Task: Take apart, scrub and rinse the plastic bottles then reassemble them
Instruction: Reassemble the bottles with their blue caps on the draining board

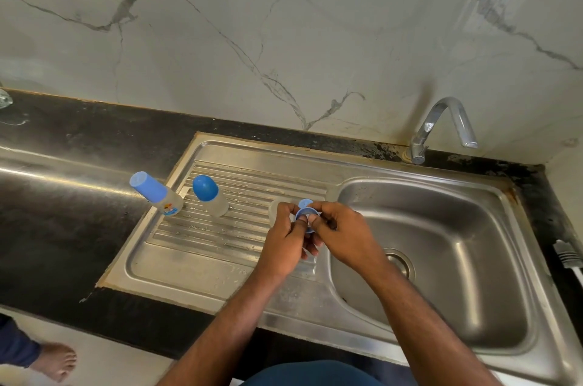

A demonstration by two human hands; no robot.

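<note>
Our fingers (303,221) meet around a small blue ring cap (306,215) held above the ribbed drainboard (220,228), just left of the sink basin (441,259). The left hand (285,242) pinches the ring's near edge with thumb and curled fingers, and the right hand (342,232) pinches its right side in the same way — both thumbs press close together at the rim. A second blue piece (305,203) peeks out just behind the ring; we cannot tell what it is or whether it is joined to it. A clear bottle body (273,208) shows behind the left hand's knuckles, mostly hidden by them, so we cannot tell whether it stands or is held. Farther left on the drainboard stands a clear bottle with a rounded blue cap (206,196), and beside it, at the drainboard's left edge, a bottle with a flat-topped blue cap (156,195) and a printed label. Water drops lie in the grooves. The dark surface (63,212) runs round the steel sink unit, and a curved chrome tap (441,130) rises at the back against the marbled wall (284,38). A ribbed white plug (568,256) lies at the right edge — and a bare foot (56,360) shows on the floor at lower left.
</note>
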